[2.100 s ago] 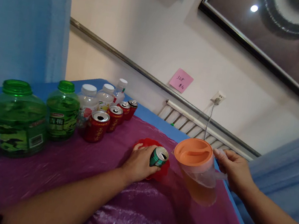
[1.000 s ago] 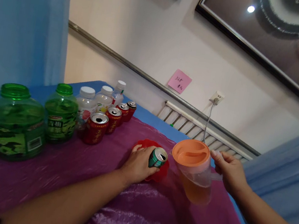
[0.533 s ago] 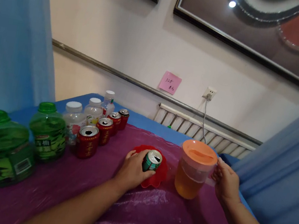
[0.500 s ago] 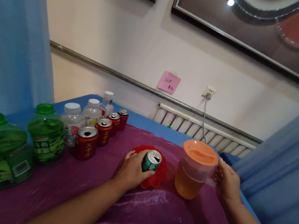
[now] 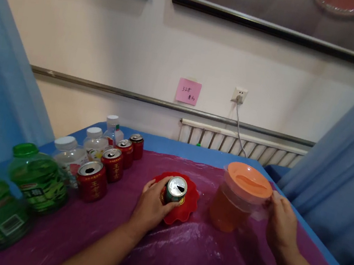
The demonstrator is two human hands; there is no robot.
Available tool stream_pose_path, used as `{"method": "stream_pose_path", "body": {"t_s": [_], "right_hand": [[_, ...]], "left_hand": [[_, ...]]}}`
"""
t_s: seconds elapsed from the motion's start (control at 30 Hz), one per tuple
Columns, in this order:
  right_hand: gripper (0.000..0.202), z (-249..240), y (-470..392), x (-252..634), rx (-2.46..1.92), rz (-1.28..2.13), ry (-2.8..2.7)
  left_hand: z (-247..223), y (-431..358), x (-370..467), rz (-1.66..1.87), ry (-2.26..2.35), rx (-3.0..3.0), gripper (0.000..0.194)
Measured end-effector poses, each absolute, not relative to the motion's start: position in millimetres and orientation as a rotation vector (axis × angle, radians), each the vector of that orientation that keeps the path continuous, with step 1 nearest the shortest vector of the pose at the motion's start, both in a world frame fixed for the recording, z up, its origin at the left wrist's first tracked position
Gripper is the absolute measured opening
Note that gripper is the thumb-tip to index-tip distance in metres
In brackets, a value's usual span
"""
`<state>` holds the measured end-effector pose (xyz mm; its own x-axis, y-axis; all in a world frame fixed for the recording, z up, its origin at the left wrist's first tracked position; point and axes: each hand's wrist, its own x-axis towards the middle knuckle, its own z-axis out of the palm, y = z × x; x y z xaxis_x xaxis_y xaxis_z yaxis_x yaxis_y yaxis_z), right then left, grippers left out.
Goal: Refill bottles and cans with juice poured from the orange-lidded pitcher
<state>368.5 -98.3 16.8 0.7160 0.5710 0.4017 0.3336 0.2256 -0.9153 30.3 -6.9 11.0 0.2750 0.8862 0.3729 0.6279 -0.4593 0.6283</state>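
My left hand is wrapped round a green drink can with an opened top. The can is upright over a red scalloped plate; whether its base touches the plate is hidden. On the right, my right hand grips the handle side of a clear plastic pitcher holding amber liquid. An orange lid covers the pitcher, which leans slightly; I cannot tell whether its base touches the table.
Red cans stand in a slanting row at the left. Beside them are clear bottles with white caps and large green jugs. Purple plastic sheeting covers the blue table. A radiator runs along the wall behind.
The camera view has tilted and shifted. The pitcher now leans a little, its top toward my right hand. The can appears slightly lower over the plate, still in my left hand.
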Motion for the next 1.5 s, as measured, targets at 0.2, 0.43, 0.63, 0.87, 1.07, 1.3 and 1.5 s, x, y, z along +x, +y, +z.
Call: {"method": "stream_pose_path", "body": {"t_s": [0.2, 0.43, 0.63, 0.87, 1.07, 1.3, 1.5], "right_hand": [[0.024, 35.3, -128.4, 313.6, -1.053, -0.338, -1.036], [0.042, 19.5, -129.2, 223.5, -0.747, 0.165, -1.938], [0.032, -8.8, -106.2, 206.9, -0.707, 0.326, -1.964], [0.030, -17.8, -103.0, 211.3, -0.681, 0.404, -1.970], [0.026, -15.3, -102.3, 212.9, -0.710, 0.449, -1.950], [0.024, -13.2, -104.4, 214.1, -0.766, 0.506, -1.948], [0.023, -15.7, -104.2, 215.6, -0.791, 0.536, -1.945]], "left_hand": [[11.6, -6.6, 31.1, 0.991, 1.369, 2.188, 0.065], [13.0, -6.3, 30.4, 0.999, 1.396, 2.231, 0.063], [19.0, -8.4, 31.6, 1.004, 1.401, 2.232, 0.061], [16.7, -10.4, 33.4, 1.029, 1.388, 2.261, 0.061], [12.7, -9.7, 34.0, 1.100, 1.368, 2.286, 0.060], [12.3, -8.5, 35.0, 1.097, 1.380, 2.281, 0.060], [11.7, -8.2, 35.0, 1.071, 1.373, 2.292, 0.060]]}}
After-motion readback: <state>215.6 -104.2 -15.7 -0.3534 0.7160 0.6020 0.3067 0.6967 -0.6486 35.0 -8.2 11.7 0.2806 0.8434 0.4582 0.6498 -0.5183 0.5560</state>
